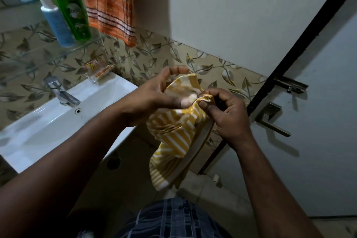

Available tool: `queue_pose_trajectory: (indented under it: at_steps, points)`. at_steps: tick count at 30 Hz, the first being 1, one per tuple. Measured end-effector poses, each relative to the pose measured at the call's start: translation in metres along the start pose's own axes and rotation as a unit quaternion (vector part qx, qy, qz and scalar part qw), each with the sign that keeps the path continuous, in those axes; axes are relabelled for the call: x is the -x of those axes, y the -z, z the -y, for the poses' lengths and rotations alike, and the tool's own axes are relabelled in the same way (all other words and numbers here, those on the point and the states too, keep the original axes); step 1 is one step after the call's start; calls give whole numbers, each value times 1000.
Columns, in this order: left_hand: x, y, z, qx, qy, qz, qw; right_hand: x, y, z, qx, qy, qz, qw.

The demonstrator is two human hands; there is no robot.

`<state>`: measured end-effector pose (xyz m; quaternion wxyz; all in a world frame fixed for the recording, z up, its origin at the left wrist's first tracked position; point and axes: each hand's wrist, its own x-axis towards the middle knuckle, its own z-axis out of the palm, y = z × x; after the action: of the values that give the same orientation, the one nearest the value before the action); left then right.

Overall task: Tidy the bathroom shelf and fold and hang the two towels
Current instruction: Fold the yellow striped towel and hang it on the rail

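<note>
We are finding left hand (154,95) and right hand (229,117) fingers clamping bunched yellow towel (173,137), right of sink (48,127). We are flagging: pinch slipping, hanging end dropping, fold skewing.

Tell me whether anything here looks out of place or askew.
Only the yellow striped towel stands out: it hangs crumpled and unfolded from the left hand and right hand, which grip its upper part. The orange towel hangs flat against the wall. Nothing looks spilled or damaged.
</note>
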<state>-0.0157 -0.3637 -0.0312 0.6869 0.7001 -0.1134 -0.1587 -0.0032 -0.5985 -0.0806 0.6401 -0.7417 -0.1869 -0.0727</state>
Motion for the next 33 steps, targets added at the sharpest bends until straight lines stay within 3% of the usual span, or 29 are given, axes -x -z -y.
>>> queue_pose_trajectory:
  at_steps: [3,7,12,16,20,23,28,33]
  points:
    - [1,-12,-6,-157,-23,-47,986,-2,3,-2,22,12,21,999]
    - [-8,-17,-11,-102,-16,-155,982,-3,2,1,26,32,44,998]
    - [-12,-17,-20,-136,-48,-194,971,-9,4,2,46,60,61,995]
    - [-13,-13,-25,-105,-28,-171,979,-9,3,-3,68,80,50,993]
    - [-15,-4,-31,-98,2,-53,994,-11,9,-8,93,90,39,991]
    - [-16,-2,-40,-157,18,24,987,-10,11,-11,114,82,39,989]
    - [-21,-7,-50,-323,28,-26,946,-8,9,-8,84,75,34,993]
    - [-24,-15,-50,-378,-16,-94,921,-10,7,-5,58,67,33,996]
